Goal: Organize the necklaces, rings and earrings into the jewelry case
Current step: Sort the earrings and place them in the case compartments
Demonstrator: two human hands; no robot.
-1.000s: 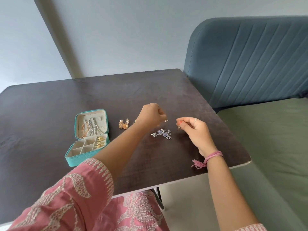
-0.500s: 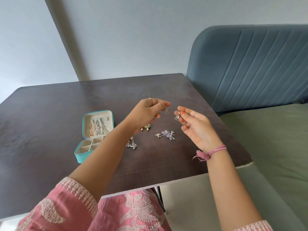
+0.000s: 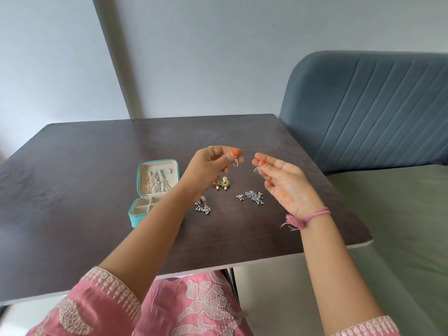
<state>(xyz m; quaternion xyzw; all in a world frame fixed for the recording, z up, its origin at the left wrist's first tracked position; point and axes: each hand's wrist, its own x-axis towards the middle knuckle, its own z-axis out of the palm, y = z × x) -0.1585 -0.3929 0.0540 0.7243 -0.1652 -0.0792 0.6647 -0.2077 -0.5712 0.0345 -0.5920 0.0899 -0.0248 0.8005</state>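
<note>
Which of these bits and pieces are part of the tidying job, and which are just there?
Part of the job:
jewelry case, open
triangle earrings, one in the left hand, one in the right hand
gold-green earrings
silver earrings
purple-silver earrings

Just there:
table
blue sofa

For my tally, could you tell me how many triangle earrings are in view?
2: one triangle earring pinched by the left hand, the other at the right hand's fingertips.
</note>
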